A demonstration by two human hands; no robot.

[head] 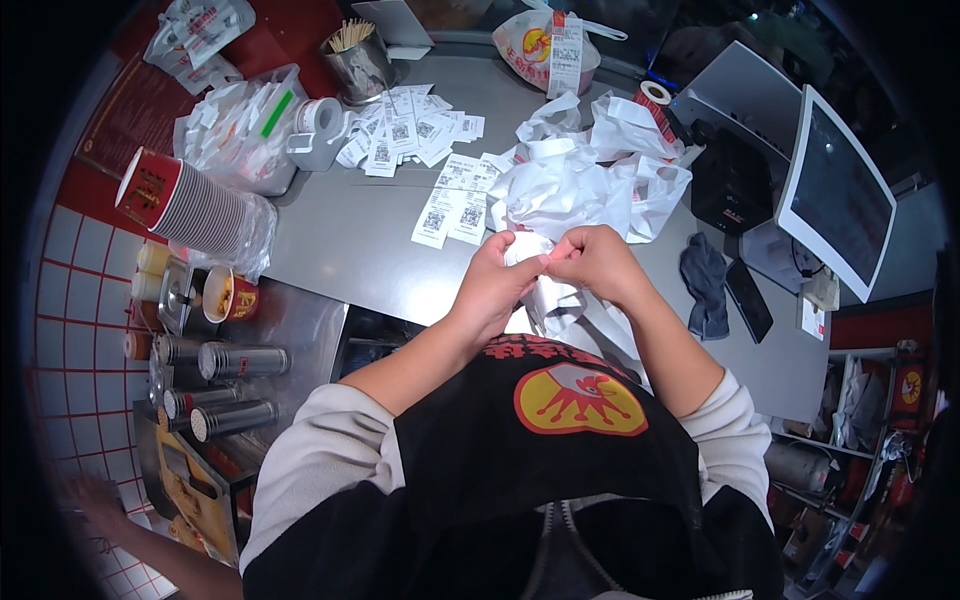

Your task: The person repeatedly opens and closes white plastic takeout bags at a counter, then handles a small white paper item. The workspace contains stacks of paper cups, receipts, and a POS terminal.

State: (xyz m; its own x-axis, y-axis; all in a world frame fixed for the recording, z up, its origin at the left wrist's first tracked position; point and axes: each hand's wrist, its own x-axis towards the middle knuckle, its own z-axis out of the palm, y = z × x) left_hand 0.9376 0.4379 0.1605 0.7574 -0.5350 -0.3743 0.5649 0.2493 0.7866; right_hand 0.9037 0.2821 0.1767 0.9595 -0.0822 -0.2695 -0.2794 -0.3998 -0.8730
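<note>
Both of my hands meet at the front edge of the grey counter (360,255), pinching a white plastic bag (531,246) between thumbs and fingers. My left hand (501,281) grips its left side; my right hand (596,262) holds it close by, fingertips nearly touching the left thumb. Part of the bag hangs below my fingers towards the black apron. Just beyond the hands lies a heap of crumpled white plastic bags (559,184). Printed paper receipts (446,202) lie flat to the left of the heap, with a pile of more receipts (397,127) behind.
At left stand stacked paper cups (202,214), a plastic bin of packets (240,127), metal shakers (244,360) and a cup of food (219,295). A tied bag (517,52) stands behind. A monitor (838,191), phone (748,300) and dark cloth (703,285) are right. Another person's arm (142,536) shows lower left.
</note>
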